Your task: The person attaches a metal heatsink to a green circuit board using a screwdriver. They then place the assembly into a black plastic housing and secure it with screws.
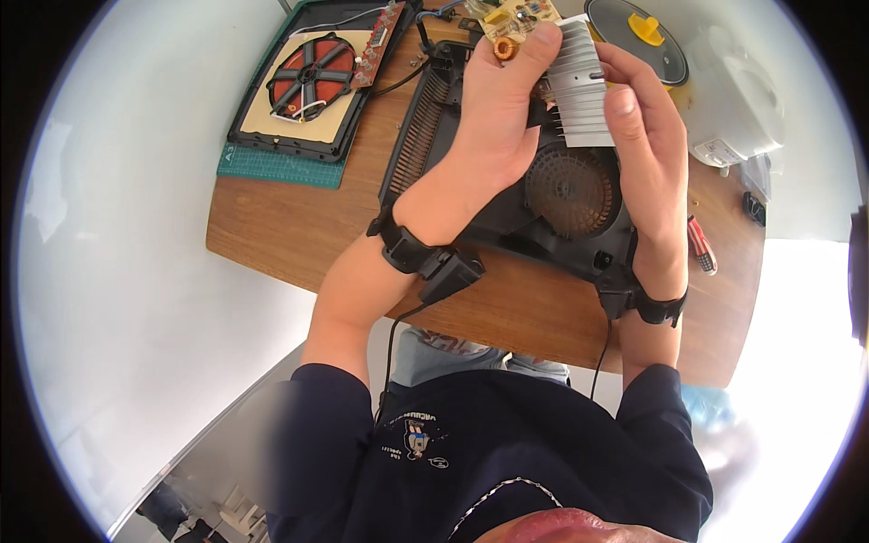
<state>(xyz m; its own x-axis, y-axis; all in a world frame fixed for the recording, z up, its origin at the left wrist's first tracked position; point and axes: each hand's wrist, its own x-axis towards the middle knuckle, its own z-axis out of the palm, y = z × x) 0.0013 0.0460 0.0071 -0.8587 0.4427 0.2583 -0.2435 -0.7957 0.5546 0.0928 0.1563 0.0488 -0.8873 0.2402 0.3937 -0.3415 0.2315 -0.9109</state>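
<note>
Above a black plastic housing [502, 213], my left hand [502, 104] grips a tan circuit board [527, 13], its thumb against the edge beside a copper-wound ring coil [505, 48]. A finned silver heat sink [579, 95] sits against this board, and my right hand [654, 136] is closed around its right side. Both pieces are held together as one tilted assembly. Beneath them, the housing has a round fan grille [570, 188] and side vent slots. The left fingertips are hidden behind the board.
At the left, a black frame with a wound coil [312, 77] and narrow control board [378, 45] rests on a green cutting mat [281, 169]. A red-handled tool [701, 244] lies at the right. Behind it stand a white appliance [738, 109] and a yellow-knobbed lid [668, 63].
</note>
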